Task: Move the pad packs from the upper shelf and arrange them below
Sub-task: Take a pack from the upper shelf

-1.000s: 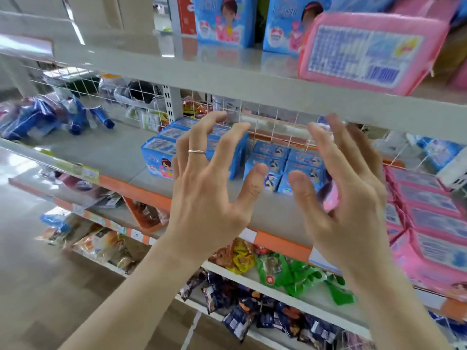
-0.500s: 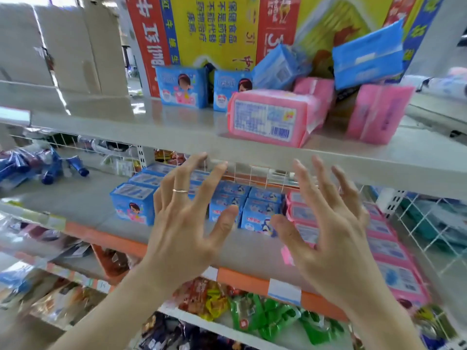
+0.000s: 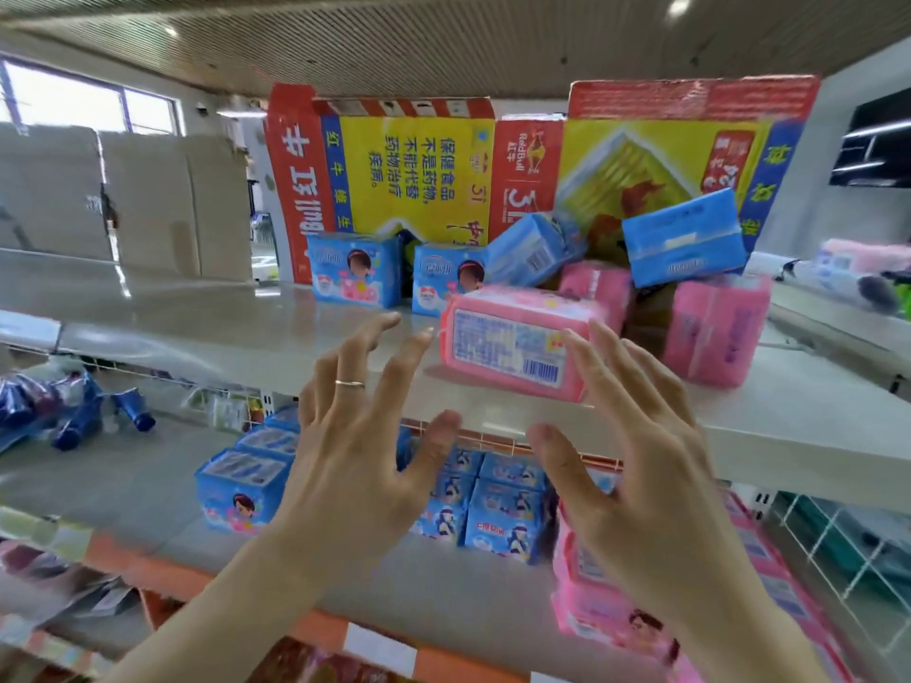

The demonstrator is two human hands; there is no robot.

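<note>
Hovering before the upper shelf (image 3: 236, 337), both hands are empty: left hand (image 3: 355, 446) and right hand (image 3: 641, 465) have fingers spread and straight, with a gap between them.

The nearest pink pack (image 3: 508, 347) lies flat near the shelf's front edge, ahead of and above that gap. Its long axis runs left to right, barcode face toward the person.

Right fingertips (image 3: 601, 342) overlap its right end; contact cannot be told. Left fingertips sit just short of its left end. The right hand is the nearer.

Judgement: a grasp by both ends suits.

Blue packs (image 3: 498, 515) are already ranked on the lower shelf (image 3: 123, 485).
</note>
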